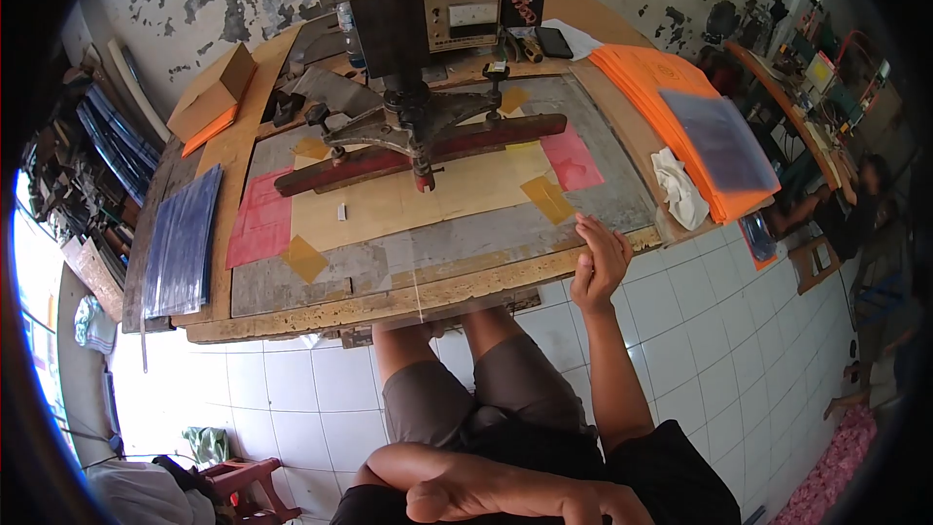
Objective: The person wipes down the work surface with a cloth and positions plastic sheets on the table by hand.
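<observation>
The right hand (601, 258), thumb and fingers slightly apart, is at the worktable's (292, 318) front edge; the amber tape patch (549, 200) lies just beyond it, on the cream sheet (389, 206). I cannot tell whether the left hand (486, 491) grips anything.

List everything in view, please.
press: one, dark and red, centre
table: one, grey, brown, beneath
sheet: one, cream, under press
pieces: two, pink, sheet's ends
patches: several, amber, sheet's edges
stack: one, orange, table's right
plastic piles: two, bluish, table's sides
cloth: one, white, by stack
box: one, brown, back left
meter: one, grey, behind press
clutter: uncounted, mixed, background
person: at least one, dark clothes, right
legs: two, brownish shorts, below
left hand: one, bare, bottom
right hand: one, bare, near table
</observation>
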{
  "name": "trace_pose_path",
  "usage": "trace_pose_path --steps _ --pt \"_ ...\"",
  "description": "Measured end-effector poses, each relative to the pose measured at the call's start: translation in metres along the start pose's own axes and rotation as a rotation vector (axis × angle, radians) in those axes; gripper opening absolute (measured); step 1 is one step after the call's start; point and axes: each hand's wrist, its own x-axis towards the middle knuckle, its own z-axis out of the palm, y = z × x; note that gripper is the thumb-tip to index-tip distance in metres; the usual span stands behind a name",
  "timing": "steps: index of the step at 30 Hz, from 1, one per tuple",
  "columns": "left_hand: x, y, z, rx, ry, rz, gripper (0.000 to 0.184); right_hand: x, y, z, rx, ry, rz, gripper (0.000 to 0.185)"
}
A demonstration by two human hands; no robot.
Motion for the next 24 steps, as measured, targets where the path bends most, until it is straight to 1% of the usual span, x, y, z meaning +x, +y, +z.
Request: trace_pose_path --steps 6,12,14,16,18,19,21,22,23,24 --pt "0.011 0.011 0.005 -0.022 0.054 -0.003 0.098 0.000 0.001 0.000 -0.008 0.001 -0.005 0.039" --pt "-0.003 0.001 -0.002 0.039 -0.020 0.012 0.097 -0.001 0.002 0.001 -0.001 -0.005 -0.001 0.038" --pt "-0.014 0.009 -0.004 0.121 -0.004 -0.014 0.099 -0.002 0.001 -0.001 0.007 -0.015 0.001 0.039" --pt "-0.039 0.037 -0.007 0.260 0.037 -0.098 0.106 0.000 -0.001 -0.003 0.019 -0.024 -0.001 0.040" --pt "-0.052 0.058 -0.032 0.563 0.106 -0.092 0.091 0.001 -0.002 -0.009 0.057 -0.058 0.005 0.040" --pt "-0.074 0.080 -0.038 0.737 0.189 -0.114 0.081 0.001 -0.004 -0.011 0.079 -0.073 0.007 0.041" --pt "-0.098 0.121 -0.010 1.823 0.639 -0.288 0.052 -0.001 -0.006 -0.019 0.122 -0.148 0.017 0.045" --pt "-0.110 0.136 -0.015 2.280 0.659 -0.203 0.044 -0.001 -0.009 -0.024 0.143 -0.189 0.023 0.048" --pt "-0.133 0.153 -0.018 2.591 0.731 -0.148 0.033 0.000 -0.017 -0.031 0.132 -0.229 0.022 0.050" --pt "-0.151 0.169 -0.018 2.741 0.796 -0.119 0.030 0.005 -0.028 -0.038 0.121 -0.268 0.018 0.054"
